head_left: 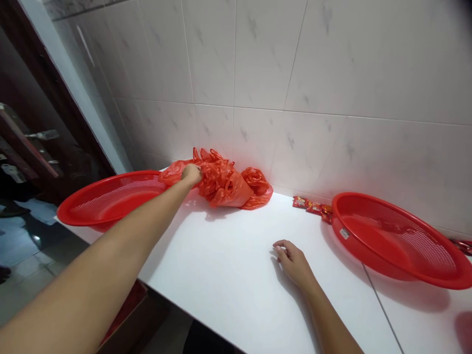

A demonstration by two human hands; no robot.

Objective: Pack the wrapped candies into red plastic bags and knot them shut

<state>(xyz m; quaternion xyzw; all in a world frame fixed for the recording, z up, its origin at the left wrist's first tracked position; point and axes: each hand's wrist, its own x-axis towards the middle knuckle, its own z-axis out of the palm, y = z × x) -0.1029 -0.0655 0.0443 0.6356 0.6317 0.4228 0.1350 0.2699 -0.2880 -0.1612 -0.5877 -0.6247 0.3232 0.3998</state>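
My left hand (pixel 191 174) reaches far across the white table (pixel 236 275) and closes on a crumpled bunch of red plastic bags (pixel 224 183) lying against the tiled wall. My right hand (pixel 293 260) rests on the table surface near the middle, fingers loosely curled and holding nothing. A round red mesh basket (pixel 110 199) sits at the table's left end, just left of the bags. A second red mesh basket (pixel 398 238) sits tilted at the right.
A few small red snack packets (pixel 311 205) lie by the wall beside the right basket, and another red packet (pixel 462 245) shows behind it. The tiled wall (pixel 295 73) backs the table. A dark wooden door (pixel 33 123) and glossy floor are at the left.
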